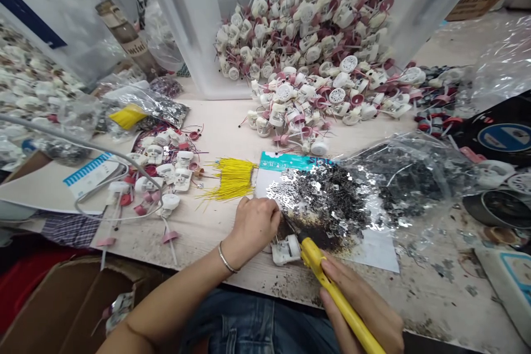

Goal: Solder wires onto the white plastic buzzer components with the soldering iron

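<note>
My left hand [254,227] is closed in a pinch at the near edge of a pile of small silvery metal pieces [321,196]; what it pinches is too small to name. My right hand [365,312] grips a yellow-handled soldering iron [338,296], whose dark tip points up-left toward the left hand's fingers. A white plastic part [285,250] lies on the table just below the tip, between both hands. A bundle of short yellow wires [233,178] lies just above the left hand.
A clear bin [194,27] at the back spills a heap of white and pink parts [315,50]. More such parts [166,174] lie at left beside a grey cable [95,146]. A clear plastic bag [415,177] holds metal pieces at right. A cardboard box [62,310] sits below left.
</note>
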`<action>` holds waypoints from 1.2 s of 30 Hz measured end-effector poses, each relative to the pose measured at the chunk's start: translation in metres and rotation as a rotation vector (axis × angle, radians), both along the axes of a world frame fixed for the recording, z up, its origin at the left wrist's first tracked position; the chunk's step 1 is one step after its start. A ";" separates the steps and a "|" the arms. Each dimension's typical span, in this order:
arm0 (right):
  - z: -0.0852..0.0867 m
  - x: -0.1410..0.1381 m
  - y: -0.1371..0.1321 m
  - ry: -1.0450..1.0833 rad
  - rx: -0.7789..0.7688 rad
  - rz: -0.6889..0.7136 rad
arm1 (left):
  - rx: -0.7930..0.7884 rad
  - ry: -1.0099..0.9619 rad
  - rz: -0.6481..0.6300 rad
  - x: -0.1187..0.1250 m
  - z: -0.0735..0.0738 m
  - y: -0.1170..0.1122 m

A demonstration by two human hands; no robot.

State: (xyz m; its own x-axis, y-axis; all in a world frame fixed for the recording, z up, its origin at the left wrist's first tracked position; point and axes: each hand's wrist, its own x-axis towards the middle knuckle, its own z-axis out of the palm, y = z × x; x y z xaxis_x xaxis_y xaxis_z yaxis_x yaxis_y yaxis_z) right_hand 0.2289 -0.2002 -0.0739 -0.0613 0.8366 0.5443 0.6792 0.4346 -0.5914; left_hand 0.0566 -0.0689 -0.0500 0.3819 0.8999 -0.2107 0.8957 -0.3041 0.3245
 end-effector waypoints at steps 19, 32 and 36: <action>-0.006 -0.025 0.016 0.100 0.040 -0.092 | -0.032 0.018 0.036 0.004 0.003 0.002; -0.018 -0.023 0.061 -0.095 0.026 -0.283 | -0.167 0.052 -0.091 -0.017 0.018 -0.012; -0.026 -0.019 0.072 -0.176 -0.011 -0.238 | -0.135 0.013 -0.127 -0.020 0.025 -0.009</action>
